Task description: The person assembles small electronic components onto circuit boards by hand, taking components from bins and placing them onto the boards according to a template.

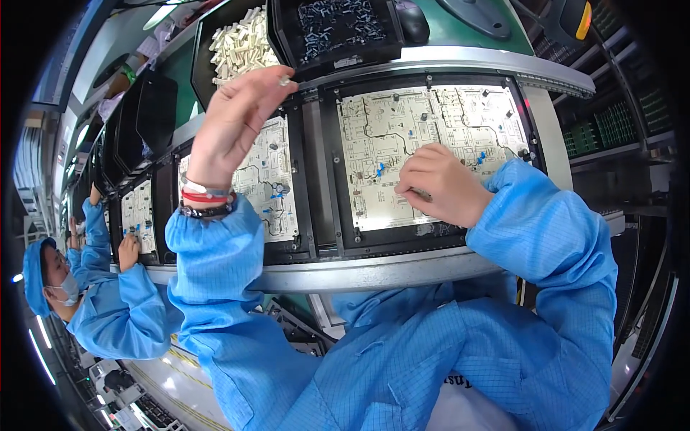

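My left hand [237, 118] is raised near the bins, thumb and fingers pinched on a small pale component [284, 80] at its fingertips. A red band and a dark bracelet circle that wrist. My right hand [445, 183] is low over a pale circuit board [388, 208] in a black frame, with its fingers drawn together close to the board's surface. Whatever it may hold is hidden or too small to name. Blue components [380, 170] and small black cylindrical parts [396, 98] stand on this board. Another framed circuit board [284, 226] lies partly behind my left forearm.
Beyond the rail [460, 56] are a black bin of white parts [244, 44] and a black bin of dark small parts [338, 29]. A handheld scanner [575, 20] is at the far right. At left, a masked co-worker [108, 309] reaches over another board [138, 208].
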Demonstrator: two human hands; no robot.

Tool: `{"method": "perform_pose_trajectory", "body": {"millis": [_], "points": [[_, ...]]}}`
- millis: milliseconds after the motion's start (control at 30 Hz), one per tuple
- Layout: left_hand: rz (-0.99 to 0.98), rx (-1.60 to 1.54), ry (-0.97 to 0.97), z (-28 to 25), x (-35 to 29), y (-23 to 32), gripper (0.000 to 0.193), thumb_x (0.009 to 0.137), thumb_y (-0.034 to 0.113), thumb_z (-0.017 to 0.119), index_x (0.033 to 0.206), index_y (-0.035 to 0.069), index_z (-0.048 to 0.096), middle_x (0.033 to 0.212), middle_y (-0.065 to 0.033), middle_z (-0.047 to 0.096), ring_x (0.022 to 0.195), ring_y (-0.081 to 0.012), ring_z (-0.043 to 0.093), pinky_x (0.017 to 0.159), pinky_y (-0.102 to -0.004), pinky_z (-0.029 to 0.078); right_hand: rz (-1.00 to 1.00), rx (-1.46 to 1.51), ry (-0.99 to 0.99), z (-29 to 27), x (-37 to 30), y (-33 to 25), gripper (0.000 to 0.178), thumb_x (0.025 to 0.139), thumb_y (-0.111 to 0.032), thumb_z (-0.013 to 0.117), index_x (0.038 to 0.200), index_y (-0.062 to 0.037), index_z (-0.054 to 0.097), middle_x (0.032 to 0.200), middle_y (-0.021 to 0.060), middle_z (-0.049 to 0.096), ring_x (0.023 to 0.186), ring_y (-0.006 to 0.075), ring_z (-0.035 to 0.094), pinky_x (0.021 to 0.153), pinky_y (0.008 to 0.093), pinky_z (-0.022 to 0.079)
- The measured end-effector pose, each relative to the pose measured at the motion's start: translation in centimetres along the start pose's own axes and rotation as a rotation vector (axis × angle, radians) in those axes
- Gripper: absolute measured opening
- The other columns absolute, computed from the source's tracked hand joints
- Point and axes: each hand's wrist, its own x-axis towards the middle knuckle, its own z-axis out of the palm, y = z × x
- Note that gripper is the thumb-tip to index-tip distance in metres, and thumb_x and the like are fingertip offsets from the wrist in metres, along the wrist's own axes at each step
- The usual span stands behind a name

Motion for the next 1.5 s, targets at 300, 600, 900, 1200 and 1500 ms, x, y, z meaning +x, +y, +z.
{"method": "perform_pose_trajectory", "body": {"millis": [300,600,900,1200,1500], "points": [[-0.036,0.157,-0.085,3.6,1.1,-1.1,0.021,0.082,0.002,0.060,0.103,-0.003,0.062,0.099,-0.0090,0.064,0.091,-0.0158,0.061,0.084,-0.0244,0.048,0.016,0.120,-0.031,0.0,0.4,0.5,0.010,0.068,-0.003,0.067,0.072,-0.0070,0.059,0.076,0.0017,0.056,0.077,0.0207,0.054,0.078,0.0331,0.041],[-0.074,0.183,-0.076,4.3,1.2,-1.8,0.020,0.080,0.002,0.062,0.099,-0.004,0.062,0.096,-0.0100,0.065,0.089,-0.0143,0.062,0.082,-0.0233,0.047,-0.099,-0.084,-0.037,-0.3,0.6,-0.6,0.012,0.068,-0.005,0.066,0.078,-0.0063,0.062,0.076,0.0027,0.056,0.077,0.0191,0.054,0.082,0.0356,0.042],[-0.008,0.468,-0.273,9.1,2.6,-5.2,0.026,0.071,0.000,0.068,0.094,-0.003,0.056,0.095,-0.0047,0.060,0.073,-0.0109,0.061,0.064,-0.0207,0.049,-0.330,-0.151,0.287,-10.2,11.7,0.3,0.019,0.078,-0.006,0.055,0.094,-0.0047,0.065,0.080,0.0104,0.063,0.072,0.0252,0.062,0.066,0.0363,0.052],[0.150,0.873,-0.281,12.6,4.4,-9.8,0.027,0.066,0.000,0.071,0.089,-0.001,0.057,0.066,-0.0069,0.060,0.058,-0.0123,0.058,0.055,-0.0228,0.047,0.203,-0.751,-0.297,-5.5,21.4,10.3,0.019,0.074,-0.005,0.056,0.089,-0.0035,0.066,0.096,0.0134,0.064,0.091,0.0318,0.062,0.073,0.0419,0.053],[0.130,0.958,-0.281,12.9,4.8,-9.6,0.025,0.065,-0.001,0.070,0.085,-0.003,0.056,0.069,-0.0094,0.060,0.059,-0.0155,0.060,0.055,-0.0253,0.048,0.265,-0.761,-0.529,-6.4,21.3,11.1,0.020,0.071,-0.008,0.061,0.090,-0.0033,0.066,0.093,0.0131,0.064,0.089,0.0299,0.063,0.069,0.0424,0.053]]}}
